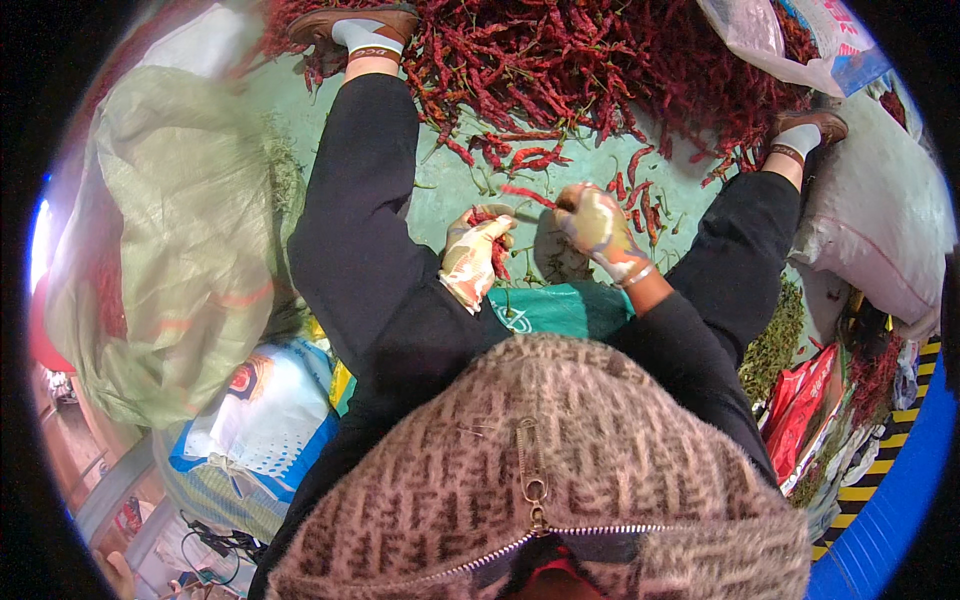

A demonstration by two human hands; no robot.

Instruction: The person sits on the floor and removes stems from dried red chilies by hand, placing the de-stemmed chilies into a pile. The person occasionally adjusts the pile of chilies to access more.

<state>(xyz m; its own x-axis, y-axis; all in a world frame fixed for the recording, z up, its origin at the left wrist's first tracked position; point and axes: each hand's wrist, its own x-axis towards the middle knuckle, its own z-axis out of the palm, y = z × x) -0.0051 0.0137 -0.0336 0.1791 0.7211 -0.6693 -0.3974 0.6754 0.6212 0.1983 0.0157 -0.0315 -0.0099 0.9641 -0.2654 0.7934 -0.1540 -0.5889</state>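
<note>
My left hand, in a patterned glove, is closed around several dried red chillies whose ends poke out above and below the fingers. To its right, my right hand, gloved too, pinches a single long red chilli that points left over the left hand. A thin greyish shape, blurred, lies between the two hands; what it is I cannot tell. Below them, a green plastic sheet or bag with a white mark lies between my thighs. Loose chillies and small stems are scattered on the pale green floor ahead.
A large heap of dried red chillies spreads between my feet. A translucent sack and a white-and-blue bag stand left. On the right are a full white sack, greenish stems, a red packet and a black-and-yellow striped edge.
</note>
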